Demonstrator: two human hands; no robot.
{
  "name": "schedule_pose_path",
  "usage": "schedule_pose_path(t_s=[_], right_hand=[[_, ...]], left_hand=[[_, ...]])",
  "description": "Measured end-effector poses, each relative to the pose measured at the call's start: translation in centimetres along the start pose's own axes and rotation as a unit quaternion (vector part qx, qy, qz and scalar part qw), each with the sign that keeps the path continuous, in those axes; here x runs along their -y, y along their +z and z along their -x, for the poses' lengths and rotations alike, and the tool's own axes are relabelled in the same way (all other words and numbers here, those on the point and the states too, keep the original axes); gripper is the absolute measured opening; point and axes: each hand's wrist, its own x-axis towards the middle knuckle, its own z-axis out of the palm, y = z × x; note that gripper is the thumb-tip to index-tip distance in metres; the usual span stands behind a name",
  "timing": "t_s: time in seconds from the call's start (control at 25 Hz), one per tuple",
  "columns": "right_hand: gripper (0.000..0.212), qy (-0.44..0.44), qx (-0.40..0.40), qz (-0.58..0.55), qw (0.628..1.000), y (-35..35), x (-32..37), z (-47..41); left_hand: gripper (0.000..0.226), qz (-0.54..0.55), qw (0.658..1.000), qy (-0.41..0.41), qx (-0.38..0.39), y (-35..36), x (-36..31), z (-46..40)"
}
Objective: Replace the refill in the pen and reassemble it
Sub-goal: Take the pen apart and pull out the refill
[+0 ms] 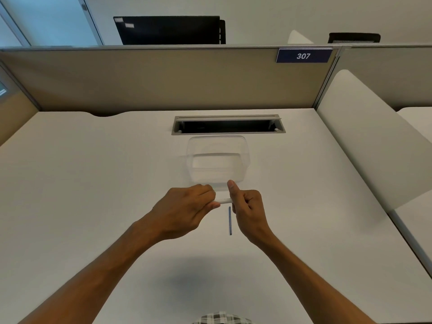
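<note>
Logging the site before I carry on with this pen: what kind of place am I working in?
Most likely an open-plan office cubicle. A fabric partition panel carries a desk number plate reading 307, the white desk has a built-in cable hatch, and a monitor's back shows beyond.

The white desk lies bare and wide toward 9 o'clock and toward 3 o'clock of the two hands, and toward 6 o'clock between the forearms. At 12 o'clock a clear plastic box stands just beyond the fingertips, with an open cable slot behind it and the partition wall closing the far edge. A thin blue refill lies on the desk between the wrists. A white side panel bounds the desk at 2 o'clock.
</note>
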Motion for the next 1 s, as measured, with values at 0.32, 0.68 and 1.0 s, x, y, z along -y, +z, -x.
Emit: schedule_pose_path(t_s=[0.32, 0.68, 1.0], right_hand=[[0.065, -0.018, -0.001, -0.002, 1.000, 0.4, 0.3, -0.3], [0.069, 0.016, -0.003, 0.003, 1.000, 0.9, 0.5, -0.3], [0.061, -0.025, 0.022, 0.000, 0.999, 0.9, 0.7, -0.7]], left_hand=[[0.042, 0.008, 1.000, 0.002, -0.026, -0.9, 0.5, -0.1], [0.031, 0.004, 0.995, 0.037, -0.098, -0.8, 0.2, -0.2], [0.043, 0.107, 0.993, -0.001, -0.045, -1.4, 0.3, -0.2]])
